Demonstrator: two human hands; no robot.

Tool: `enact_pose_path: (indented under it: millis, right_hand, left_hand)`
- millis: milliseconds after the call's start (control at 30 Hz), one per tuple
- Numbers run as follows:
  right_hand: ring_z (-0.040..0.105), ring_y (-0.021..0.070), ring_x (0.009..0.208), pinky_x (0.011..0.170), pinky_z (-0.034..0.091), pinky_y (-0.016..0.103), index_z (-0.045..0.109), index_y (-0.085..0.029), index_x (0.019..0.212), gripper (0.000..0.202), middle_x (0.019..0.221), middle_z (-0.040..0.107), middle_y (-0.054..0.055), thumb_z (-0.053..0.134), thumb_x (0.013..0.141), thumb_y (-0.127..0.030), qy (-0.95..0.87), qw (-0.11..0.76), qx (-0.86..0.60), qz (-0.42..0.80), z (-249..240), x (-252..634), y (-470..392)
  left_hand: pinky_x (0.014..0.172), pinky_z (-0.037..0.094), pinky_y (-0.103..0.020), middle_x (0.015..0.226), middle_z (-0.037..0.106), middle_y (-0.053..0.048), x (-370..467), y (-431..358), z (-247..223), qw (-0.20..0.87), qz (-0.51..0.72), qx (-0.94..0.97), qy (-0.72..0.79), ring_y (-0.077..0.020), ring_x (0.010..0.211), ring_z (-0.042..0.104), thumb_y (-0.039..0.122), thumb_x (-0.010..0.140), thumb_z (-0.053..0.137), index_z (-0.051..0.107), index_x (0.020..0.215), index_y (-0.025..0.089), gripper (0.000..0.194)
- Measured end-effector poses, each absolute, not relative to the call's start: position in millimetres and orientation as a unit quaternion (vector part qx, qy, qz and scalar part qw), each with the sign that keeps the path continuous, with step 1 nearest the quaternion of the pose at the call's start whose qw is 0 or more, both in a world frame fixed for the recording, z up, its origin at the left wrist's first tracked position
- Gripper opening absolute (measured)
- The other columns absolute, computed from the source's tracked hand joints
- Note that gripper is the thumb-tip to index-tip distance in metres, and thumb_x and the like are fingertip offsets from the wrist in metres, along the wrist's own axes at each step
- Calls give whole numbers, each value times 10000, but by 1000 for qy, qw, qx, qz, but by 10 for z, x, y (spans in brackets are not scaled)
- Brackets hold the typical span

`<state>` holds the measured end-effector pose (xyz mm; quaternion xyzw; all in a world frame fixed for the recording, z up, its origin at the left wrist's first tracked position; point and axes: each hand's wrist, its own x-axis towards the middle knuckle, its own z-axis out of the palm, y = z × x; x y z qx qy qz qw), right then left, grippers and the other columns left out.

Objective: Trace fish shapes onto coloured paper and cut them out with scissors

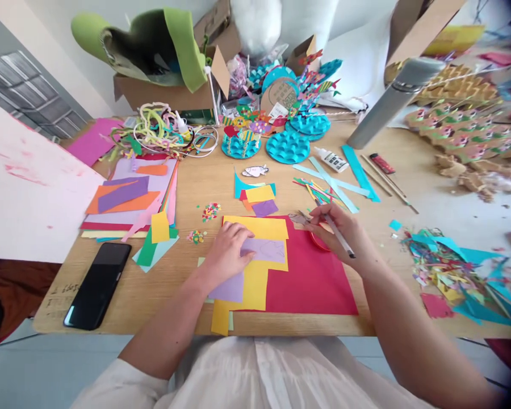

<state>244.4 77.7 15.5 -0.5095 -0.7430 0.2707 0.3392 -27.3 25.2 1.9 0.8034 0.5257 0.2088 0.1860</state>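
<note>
My left hand [232, 247] lies on a small purple paper [266, 249] that carries a faint pencil-like outline, its fingers resting flat on the sheet. Beneath are yellow paper [258, 289] and a large red sheet [310, 284]. My right hand [340, 230] is closed on a pen [339, 238] that slants down across the fingers. Just under that hand are red-handled scissors [318, 243], partly hidden; whether the fingers touch them I cannot tell. A small grey fish-shaped cutout [297, 218] lies by the scissors' blades.
A pale fish cutout [255, 170] lies farther back near colored scraps [259, 194]. Paper strips [334, 184], a glue bottle [332, 159] and a grey flask [394, 102] stand or lie to the right. A phone [97, 286] sits at left; paper clippings [447, 267] pile at right.
</note>
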Motion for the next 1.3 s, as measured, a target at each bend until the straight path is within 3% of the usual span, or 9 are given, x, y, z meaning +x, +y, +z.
enact_pose_path:
  millis: [500,733,867,1133,1300]
  right_hand:
    - [560,142,686,586,467,253,547,-188,928,210,826,609,35,633,851,-364,-787,208,-361,455,267,2217,814]
    - [573,147,714,590,464,246,553,-195,920,146,834,623,36,630,844,-295,-795,202,-378,429,156,2081,790]
    - [587,154,734,593,471,251,540,-210,923,158,864,634,43,622,853,-326,-788,212,-390,427,69,2069,754]
    - [585,140,646,547,441,242,541,-207,909,87,784,639,17,590,837,-211,-803,198,-409,386,92,2058,695]
    - [588,147,634,534,446,247,557,-205,929,104,802,652,33,595,844,-251,-813,197,-406,367,32,2088,704]
  left_hand:
    - [890,452,-375,985,629,-49,-211,183,88,184,196,828,493,-220,1003,531,138,812,629,595,901,185,106]
    - [832,475,-341,915,611,-48,-199,186,76,180,225,812,507,-198,930,562,87,833,552,548,857,181,97]
    - [824,496,-348,945,617,-52,-183,179,40,173,235,822,489,-199,940,574,86,836,572,558,897,174,108]
    - [862,513,-365,1007,635,-75,-157,162,0,171,247,849,434,-198,975,565,93,879,548,603,960,158,118]
    - [862,520,-372,1030,643,-83,-148,163,-3,174,241,860,415,-199,979,559,78,884,533,632,1005,145,170]
